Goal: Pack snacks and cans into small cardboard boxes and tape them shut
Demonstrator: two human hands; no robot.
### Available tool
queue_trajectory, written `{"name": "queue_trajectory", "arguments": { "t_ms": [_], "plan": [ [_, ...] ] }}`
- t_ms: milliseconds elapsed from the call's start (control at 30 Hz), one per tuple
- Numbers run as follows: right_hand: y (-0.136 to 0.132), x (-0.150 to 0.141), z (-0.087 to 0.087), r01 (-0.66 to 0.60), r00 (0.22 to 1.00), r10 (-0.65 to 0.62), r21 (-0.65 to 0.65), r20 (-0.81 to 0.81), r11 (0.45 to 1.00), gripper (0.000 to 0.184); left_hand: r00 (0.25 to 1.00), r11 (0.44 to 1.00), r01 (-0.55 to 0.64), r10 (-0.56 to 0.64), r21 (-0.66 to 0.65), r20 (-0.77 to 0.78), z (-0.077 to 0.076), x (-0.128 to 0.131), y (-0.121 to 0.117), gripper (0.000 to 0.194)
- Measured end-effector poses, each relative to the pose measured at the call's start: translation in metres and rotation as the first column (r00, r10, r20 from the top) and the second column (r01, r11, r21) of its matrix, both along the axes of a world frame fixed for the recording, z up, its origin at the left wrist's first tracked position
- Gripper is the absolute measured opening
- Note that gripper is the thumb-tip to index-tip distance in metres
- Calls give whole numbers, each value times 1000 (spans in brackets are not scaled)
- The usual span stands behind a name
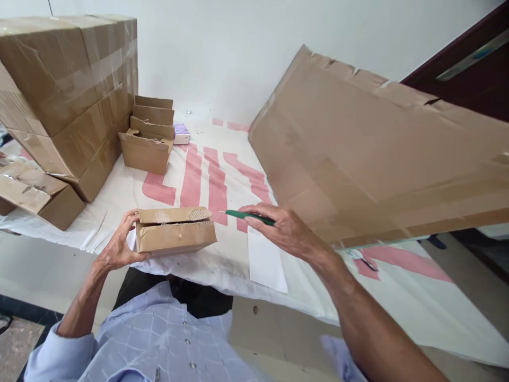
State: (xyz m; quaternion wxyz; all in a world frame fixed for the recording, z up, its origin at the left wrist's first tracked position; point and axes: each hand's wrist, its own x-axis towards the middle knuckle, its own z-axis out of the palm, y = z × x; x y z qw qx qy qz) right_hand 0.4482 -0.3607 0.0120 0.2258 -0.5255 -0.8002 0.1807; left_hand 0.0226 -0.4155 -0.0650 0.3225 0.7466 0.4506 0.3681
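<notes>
My left hand (119, 245) grips the left end of a small brown cardboard box (175, 231) that rests near the front edge of the cloth-covered table (191, 183). Its top flaps are folded over and a strip of tape shows on them. My right hand (284, 228) is closed round a green-handled cutter (248, 216). The cutter's thin tip points left toward the box's right end, a short gap away. A white sheet of paper (265, 262) lies on the table just under my right hand.
A large flat cardboard sheet (369, 154) leans over the table's right side. Taped cartons (67, 90) are stacked at the back left, with a smaller carton (35, 193) in front. Several small open boxes (149, 135) and a small purple-and-white pack (182, 133) stand behind.
</notes>
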Motion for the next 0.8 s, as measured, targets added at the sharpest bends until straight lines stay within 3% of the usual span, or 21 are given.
{"name": "queue_trajectory", "arguments": {
  "t_ms": [133,200,267,367,433,533,600,700,800],
  "plan": [
    [-16,5,-63,231,949,-242,-75,-202,970,40,1000,1000,6,-6,-4,6,-1,-2,-1,85],
    [-24,-4,-77,294,902,-313,-105,-297,950,43,1000,1000,8,-8,-10,-6,2,-1,0,84],
    [-28,-17,-68,275,888,-291,-95,-355,957,42,1000,1000,12,-13,-10,-27,5,1,2,84],
    [-31,-43,-26,-7,937,-15,-61,-349,998,33,999,1000,16,-16,7,-51,12,6,4,83],
    [-31,-65,1,-212,932,193,-30,-306,977,30,998,999,19,-17,29,-69,16,11,4,82],
    [-28,-93,22,-346,922,346,28,-173,938,28,995,997,25,-18,70,-100,21,18,2,84],
    [-23,-99,25,-354,933,357,49,-52,934,27,993,995,36,-26,92,-112,24,20,0,85],
    [-14,-80,25,-286,955,280,55,102,957,27,993,994,46,-35,100,-114,24,16,-3,93],
    [-12,-41,18,-169,985,166,61,48,984,28,993,996,42,-33,77,-114,20,9,-3,103]
  ]
}}
